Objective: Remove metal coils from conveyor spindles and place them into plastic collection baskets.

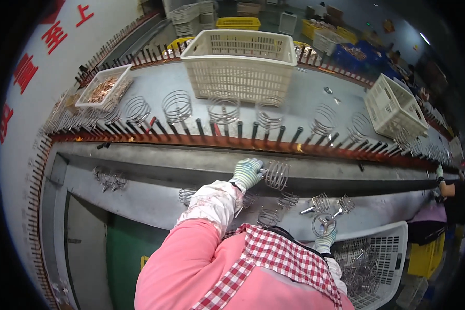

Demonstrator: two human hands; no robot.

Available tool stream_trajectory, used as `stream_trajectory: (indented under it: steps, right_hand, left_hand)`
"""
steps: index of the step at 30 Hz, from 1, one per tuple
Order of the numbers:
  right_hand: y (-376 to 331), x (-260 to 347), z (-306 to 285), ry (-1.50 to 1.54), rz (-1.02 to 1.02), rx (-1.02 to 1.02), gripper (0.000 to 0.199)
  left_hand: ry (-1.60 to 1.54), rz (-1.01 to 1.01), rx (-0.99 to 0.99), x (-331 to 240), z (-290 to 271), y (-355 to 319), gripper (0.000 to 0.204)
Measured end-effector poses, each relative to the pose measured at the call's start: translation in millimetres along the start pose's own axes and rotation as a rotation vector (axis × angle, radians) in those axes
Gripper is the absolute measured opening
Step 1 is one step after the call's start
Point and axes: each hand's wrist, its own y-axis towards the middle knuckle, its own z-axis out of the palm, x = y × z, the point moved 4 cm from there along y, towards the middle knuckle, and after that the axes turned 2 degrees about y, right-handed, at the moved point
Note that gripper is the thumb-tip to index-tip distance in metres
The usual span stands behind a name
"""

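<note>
My left hand [247,174], in a striped knit glove, is closed at the edge of the metal ledge. A wire coil [277,175] sticks out to the right from its fingers. Lower right, my right hand [325,242], gloved too, is closed on a second wire coil [324,225], seen end-on with spokes across its ring; the sleeve and apron partly hide this hand. Several more coils lie on the lower metal shelf between and beside my hands, among them a coil with a metal stem [320,203] and a smaller coil [268,217].
Behind the ledge runs a row of upright black-tipped rods [240,129]; wire coils stand behind it. On the bench are a large white crate [237,67], a tray of copper-coloured parts [104,89] and another crate [395,107]. A white basket [395,253] of metal pieces is at my right. A co-worker [452,201] is at far right.
</note>
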Motion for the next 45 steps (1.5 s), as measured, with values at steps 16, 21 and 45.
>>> stream_trajectory:
  steps: [16,21,45]
  right_hand:
    - [46.8,-20.6,-15.1,0.178,0.082,-0.095,0.023]
    - [52.5,10.6,-27.1,0.268,0.190,0.051,0.026]
    - [77.3,95.4,-100.5,-0.137,0.028,0.067,0.036]
  left_hand:
    - [-0.089,-0.018,0.298,-45.9,7.5,73.2,0.025]
    - [-0.432,0.237,0.253,-130.2,38.9,117.6,0.033]
    - [-0.395,-0.423,-0.092,-156.6,36.5,228.9,0.042]
